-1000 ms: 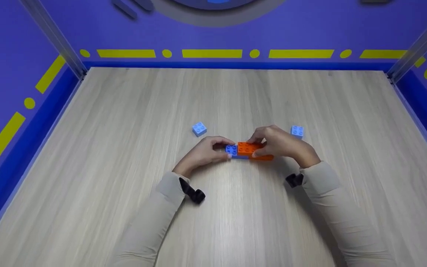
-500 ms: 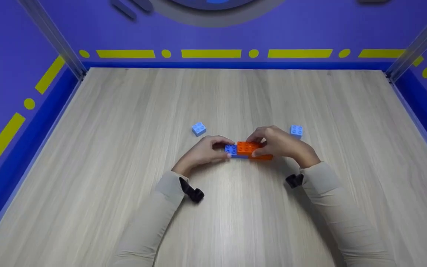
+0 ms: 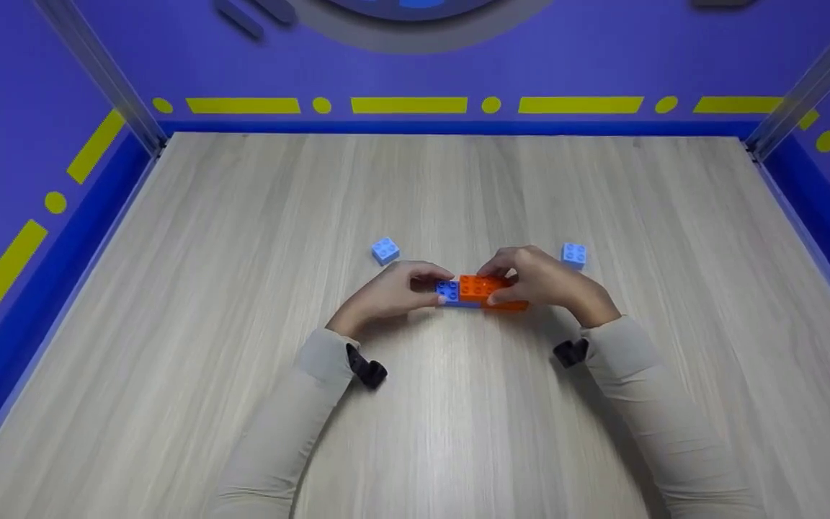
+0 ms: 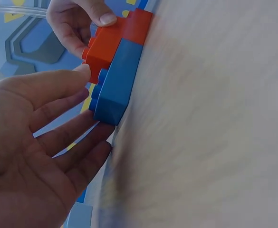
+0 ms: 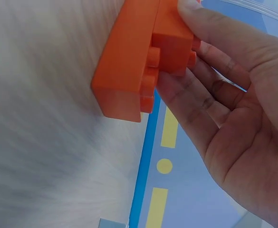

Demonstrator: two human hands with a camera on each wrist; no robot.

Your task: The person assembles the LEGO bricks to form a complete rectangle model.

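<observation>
A blue brick (image 3: 447, 290) and a lower orange brick (image 5: 122, 61) lie end to end on the table. Across their joint sits an upper orange brick (image 3: 474, 287), leaving blue studs bare on the left and orange studs on the right. My right hand (image 3: 543, 277) pinches the upper orange brick, thumb on the near face and fingers behind. Around the blue brick's left end is my left hand (image 3: 397, 288), its fingers loosely extended. In the left wrist view its thumb (image 4: 58, 83) hovers by the studs, and other fingertips reach the brick's end and far side.
Behind my left hand is a light blue brick (image 3: 385, 251), turned at an angle. Another light blue brick (image 3: 573, 255) lies just behind my right hand. Purple-blue walls (image 3: 415, 76) with yellow marks enclose the wooden table (image 3: 444, 187) at the back and sides.
My left hand and forearm have eased slightly to the left, the thumb backing off the blue brick's near corner. My right hand keeps its grip on the upper orange brick; the bricks stay in place.
</observation>
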